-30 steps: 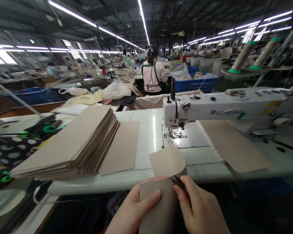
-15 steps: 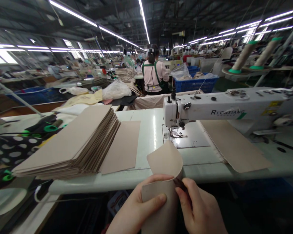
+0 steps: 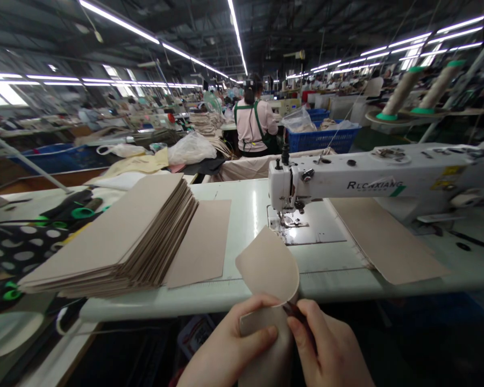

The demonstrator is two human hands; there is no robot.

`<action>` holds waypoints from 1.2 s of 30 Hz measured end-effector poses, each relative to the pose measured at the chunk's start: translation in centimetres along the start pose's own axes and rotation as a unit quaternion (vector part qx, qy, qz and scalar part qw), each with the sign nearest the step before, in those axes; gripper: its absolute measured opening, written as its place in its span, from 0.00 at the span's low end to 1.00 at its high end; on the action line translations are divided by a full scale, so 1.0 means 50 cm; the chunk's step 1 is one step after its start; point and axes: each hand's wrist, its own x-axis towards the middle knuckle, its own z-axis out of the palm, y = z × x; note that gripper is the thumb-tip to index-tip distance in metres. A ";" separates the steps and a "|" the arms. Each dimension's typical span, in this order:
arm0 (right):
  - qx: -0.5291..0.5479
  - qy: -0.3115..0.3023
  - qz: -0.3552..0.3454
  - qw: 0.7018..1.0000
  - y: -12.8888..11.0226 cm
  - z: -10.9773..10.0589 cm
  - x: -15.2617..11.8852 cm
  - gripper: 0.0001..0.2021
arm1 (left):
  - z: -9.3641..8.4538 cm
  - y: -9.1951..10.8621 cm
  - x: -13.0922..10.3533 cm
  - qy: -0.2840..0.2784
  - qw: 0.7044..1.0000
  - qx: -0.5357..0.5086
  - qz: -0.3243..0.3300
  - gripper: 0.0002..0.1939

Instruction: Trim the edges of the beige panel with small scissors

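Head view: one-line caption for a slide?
Left hand and right hand hold a curled tan sheet before a white sewing machine, a stack of tan sheets alongside.

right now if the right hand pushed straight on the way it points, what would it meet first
Probably the curled beige material piece that the right hand already touches; beyond it, the pale green table's front edge. Depth is unclear.

The curled beige sheet point(image 3: 268, 266) looks matt and smooth like thin board; the table point(image 3: 242, 215) is glossy.
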 end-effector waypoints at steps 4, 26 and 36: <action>-0.055 -0.015 -0.064 0.996 -0.001 -0.014 0.011 0.07 | 0.000 0.007 -0.005 -0.005 1.000 0.030 -0.006 0.11; -0.091 -0.005 -0.040 0.995 -0.018 -0.036 0.015 0.07 | 0.001 -0.004 -0.008 -0.026 0.999 -0.031 0.026 0.14; -0.148 -0.007 -0.033 0.988 -0.016 -0.032 0.002 0.06 | 0.003 -0.009 -0.003 0.006 1.000 0.003 0.018 0.15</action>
